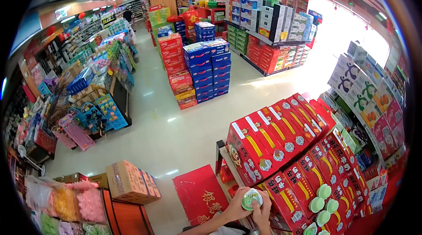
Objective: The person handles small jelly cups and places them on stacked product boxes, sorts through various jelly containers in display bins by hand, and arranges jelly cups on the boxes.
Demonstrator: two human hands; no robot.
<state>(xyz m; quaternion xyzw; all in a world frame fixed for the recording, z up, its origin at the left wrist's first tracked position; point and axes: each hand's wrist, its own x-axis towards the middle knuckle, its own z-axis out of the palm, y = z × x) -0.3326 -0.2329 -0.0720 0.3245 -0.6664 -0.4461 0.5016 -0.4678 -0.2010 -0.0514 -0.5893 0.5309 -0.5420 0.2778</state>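
A small green cup with a printed round lid (252,199) is held between my two hands at the bottom of the view. My left hand (236,203) grips its left side, fingers curled around it. On the right side, my right hand (263,211) is closed on the same cup, with its thumb near the lid's edge. Several similar pale green cups (324,191) stand to the right on top of red gift boxes (303,175). The cup in my hands is raised beside the near edge of those boxes. What it contains is hidden.
A red carton (200,193) lies on the floor left of my hands. Farther left sits a brown cardboard box (129,182) near bagged goods (90,204). Ahead stand stacked blue cartons (202,74) and red cartons (172,59). Loaded shelves line both sides of the aisle.
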